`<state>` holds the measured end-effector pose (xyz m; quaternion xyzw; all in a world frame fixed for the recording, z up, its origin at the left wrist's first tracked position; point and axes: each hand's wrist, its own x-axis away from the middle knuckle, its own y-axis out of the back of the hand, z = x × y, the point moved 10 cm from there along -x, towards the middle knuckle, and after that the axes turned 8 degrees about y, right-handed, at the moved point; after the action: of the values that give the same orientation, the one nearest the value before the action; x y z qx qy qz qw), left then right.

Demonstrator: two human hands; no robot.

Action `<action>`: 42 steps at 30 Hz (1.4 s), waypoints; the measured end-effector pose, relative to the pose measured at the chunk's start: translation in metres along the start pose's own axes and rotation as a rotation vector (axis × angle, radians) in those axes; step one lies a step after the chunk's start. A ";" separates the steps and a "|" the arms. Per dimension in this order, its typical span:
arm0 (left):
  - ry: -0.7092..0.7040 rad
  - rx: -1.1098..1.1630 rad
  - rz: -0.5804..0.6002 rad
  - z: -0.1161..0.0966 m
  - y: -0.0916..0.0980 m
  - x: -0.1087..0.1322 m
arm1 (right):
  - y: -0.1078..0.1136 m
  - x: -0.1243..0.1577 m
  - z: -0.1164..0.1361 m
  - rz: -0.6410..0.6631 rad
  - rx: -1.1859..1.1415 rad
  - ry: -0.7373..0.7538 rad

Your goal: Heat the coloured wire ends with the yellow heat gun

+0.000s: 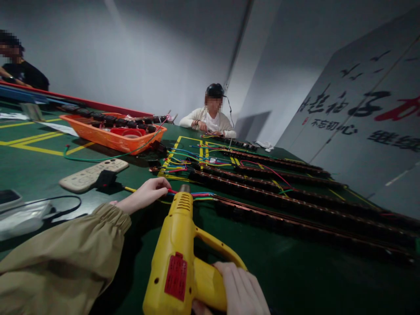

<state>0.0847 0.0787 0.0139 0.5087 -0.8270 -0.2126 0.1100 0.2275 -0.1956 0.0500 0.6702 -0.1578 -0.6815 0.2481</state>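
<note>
My right hand [244, 288] is wrapped round the handle of a yellow heat gun [173, 245], low in the middle of the view. The gun's metal nozzle [185, 188] points away from me, at a bundle of coloured wires [201, 195]. Those wires join the end of a long dark strip with copper-coloured edges [262, 212]. Just left of the nozzle, my left hand [149, 194] pinches the wires, a red one showing at its fingertips. A yellow wire and a black connector [106, 180] lie on the left side of that hand.
More long strips [249, 186] lie side by side on the green table [295, 271]. An orange basket [111, 140] of parts stands behind a beige remote-like device [93, 175]. One person [210, 118] sits across the table, another [24, 72] at far left.
</note>
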 end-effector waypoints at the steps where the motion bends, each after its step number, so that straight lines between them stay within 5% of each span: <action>1: -0.041 -0.043 0.016 -0.003 0.000 0.001 | -0.001 0.000 -0.001 -0.001 -0.005 -0.003; 16: -0.394 -0.493 -0.166 -0.018 0.006 0.009 | 0.001 0.004 -0.003 -0.055 -0.087 0.013; 27: -0.400 -0.472 -0.212 -0.019 0.007 0.007 | -0.002 -0.002 -0.001 -0.005 -0.092 -0.084; 33: -0.391 -0.467 -0.177 -0.018 0.004 0.005 | -0.006 -0.023 0.016 0.068 -0.023 0.034; 42: -0.375 -0.464 -0.163 -0.019 0.005 0.008 | -0.014 -0.022 0.010 0.170 -0.068 -0.034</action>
<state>0.0846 0.0692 0.0332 0.4867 -0.7188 -0.4939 0.0512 0.2154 -0.1731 0.0611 0.6338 -0.1952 -0.6743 0.3249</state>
